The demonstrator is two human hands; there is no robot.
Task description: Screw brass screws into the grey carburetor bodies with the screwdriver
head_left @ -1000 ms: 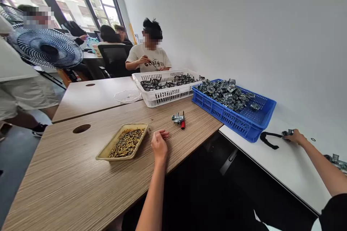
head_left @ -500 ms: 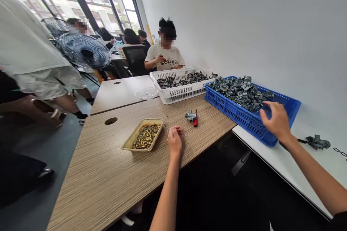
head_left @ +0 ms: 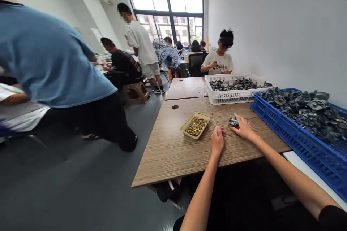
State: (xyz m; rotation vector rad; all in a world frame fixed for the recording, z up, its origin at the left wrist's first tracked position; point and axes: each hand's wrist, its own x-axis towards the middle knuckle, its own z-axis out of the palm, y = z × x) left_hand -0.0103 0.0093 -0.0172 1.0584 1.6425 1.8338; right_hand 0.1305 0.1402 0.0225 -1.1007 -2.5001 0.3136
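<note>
On the wood-grain table (head_left: 162, 151) rests my left hand (head_left: 218, 140), its fingers loosely bent and a little apart, with nothing visible in them. Just left of it stands a beige tray (head_left: 187, 133) of small brass-coloured parts (head_left: 196, 126). My right hand (head_left: 244, 128) reaches over a small grey metal carburetor (head_left: 232, 121), thumb and fingers spread around its near side. A bit of the screwdriver's red handle (head_left: 237, 127) shows under this hand; the rest is hidden. Whether the fingers press on either thing I cannot tell.
A blue basket (head_left: 287, 124) heaped with carburetors stands at the right. Behind the table's middle is a white basket (head_left: 230, 98) of dark parts, with a seated person (head_left: 219, 59) beyond it. A person in a blue shirt (head_left: 59, 61) bends over at the left. A fan (head_left: 169, 57) stands farther back.
My right hand has moved left from the blue basket to the carburetor and screwdriver. My left hand stays on the table. The view has swung left, bringing more people into sight.
</note>
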